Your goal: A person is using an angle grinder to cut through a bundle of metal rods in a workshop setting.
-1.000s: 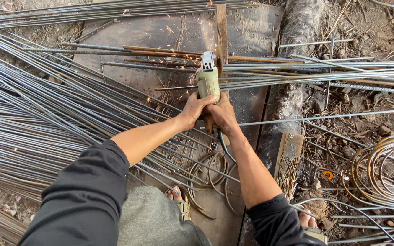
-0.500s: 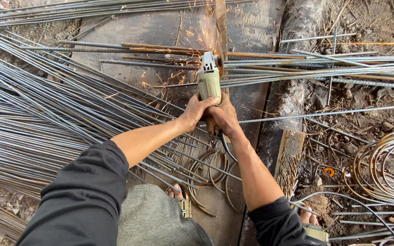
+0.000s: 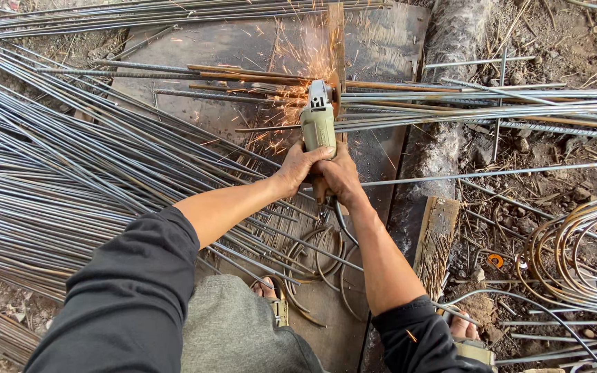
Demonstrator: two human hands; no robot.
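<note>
My left hand (image 3: pixel 297 166) and my right hand (image 3: pixel 340 176) are both wrapped around the rear body of a pale green angle grinder (image 3: pixel 318 117). Its disc end points away from me and meets a bundle of steel rods (image 3: pixel 450 114) lying across a dark metal sheet (image 3: pixel 222 48). Orange sparks (image 3: pixel 291 83) spray up and to the left from the contact point. The grinder's black cord (image 3: pixel 340 221) runs back under my right wrist. The disc itself is hidden by the tool head and sparks.
A large pile of long thin steel rods (image 3: pixel 50 173) fans over the ground at left. Bent rod loops (image 3: pixel 582 255) lie at right on dirt. A wooden block (image 3: pixel 437 235) sits beside my right forearm. My sandalled feet (image 3: pixel 271 290) show below, among curved rod hoops (image 3: pixel 319 255).
The spray of sparks has grown much larger and brighter around the grinder's head. Both hands keep the same grip, with the tool hardly shifted.
</note>
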